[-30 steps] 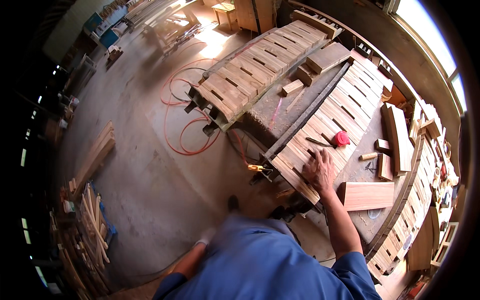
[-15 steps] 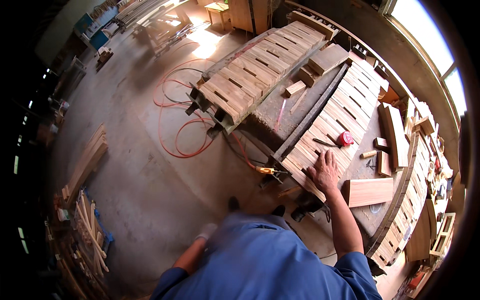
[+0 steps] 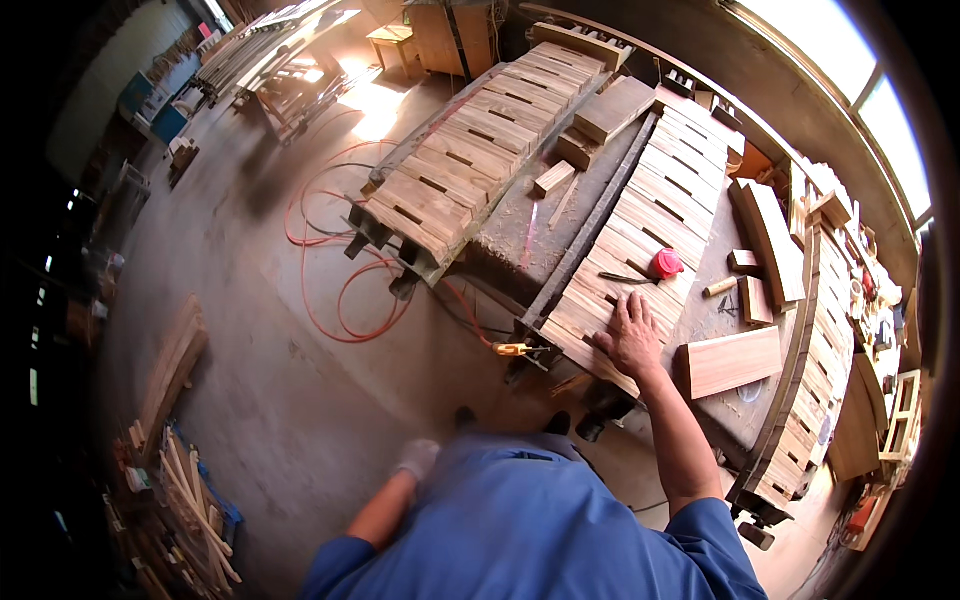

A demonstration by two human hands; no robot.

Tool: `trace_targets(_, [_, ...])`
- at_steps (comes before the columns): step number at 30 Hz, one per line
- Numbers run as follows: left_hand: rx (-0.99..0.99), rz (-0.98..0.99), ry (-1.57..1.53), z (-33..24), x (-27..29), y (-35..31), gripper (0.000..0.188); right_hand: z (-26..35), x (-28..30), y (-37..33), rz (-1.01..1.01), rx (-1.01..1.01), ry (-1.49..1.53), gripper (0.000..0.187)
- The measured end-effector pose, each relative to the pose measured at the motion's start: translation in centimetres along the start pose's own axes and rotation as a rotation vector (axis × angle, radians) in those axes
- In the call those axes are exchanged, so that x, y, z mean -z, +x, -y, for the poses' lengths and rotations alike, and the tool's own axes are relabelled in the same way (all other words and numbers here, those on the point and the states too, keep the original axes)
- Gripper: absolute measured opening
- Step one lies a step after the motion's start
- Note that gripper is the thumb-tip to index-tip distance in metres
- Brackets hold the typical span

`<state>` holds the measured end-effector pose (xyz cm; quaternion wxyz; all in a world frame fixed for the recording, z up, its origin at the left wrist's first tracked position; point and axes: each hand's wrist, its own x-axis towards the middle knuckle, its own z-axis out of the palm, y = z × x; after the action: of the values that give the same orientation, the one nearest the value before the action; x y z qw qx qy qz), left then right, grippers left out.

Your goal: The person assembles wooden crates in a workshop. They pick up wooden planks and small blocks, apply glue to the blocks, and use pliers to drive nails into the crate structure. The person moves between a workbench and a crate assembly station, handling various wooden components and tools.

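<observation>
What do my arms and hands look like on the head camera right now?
Both arms come out of short blue sleeves, the same blue as the shirt, and the forearms are bare below them. The right hand is bare, with no glove, watch or ring visible. The left hand is blurred and seems to wear a light, whitish glove.

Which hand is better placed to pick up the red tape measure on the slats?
Probably the right hand: it rests flat on the wooden slats, near the red tape measure. The left hand hangs low over the floor.

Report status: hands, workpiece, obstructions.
Right hand flat on slatted wood panel. Left hand down by side, blurred, empty-looking. Red tape measure lies ahead on slats.
</observation>
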<state>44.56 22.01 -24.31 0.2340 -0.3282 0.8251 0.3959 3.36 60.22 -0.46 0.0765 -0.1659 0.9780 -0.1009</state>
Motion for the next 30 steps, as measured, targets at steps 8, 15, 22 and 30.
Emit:
trace_targets(8, [-0.264, -0.003, 0.393, -4.5, -1.0, -3.4, 0.028, -0.7, -0.2, -0.3, -0.03, 0.056, 0.012, 0.099])
trace_targets(15, [0.122, -0.182, -0.11, -9.1, -2.1, -6.2, 0.028, -2.2, -1.2, -0.3, -0.119, 0.113, 0.023, 0.098])
trace_targets(22, [0.161, -0.17, -0.115, -8.1, -1.8, -3.8, 0.031, -2.7, -1.0, -0.3, -0.054, 0.094, 0.021, 0.099])
trace_targets(30, [0.068, 0.096, 0.454, -10.9, 2.6, 3.4, 0.044, -1.8, -1.5, -1.9, -0.043, -0.01, -0.026, 0.091])
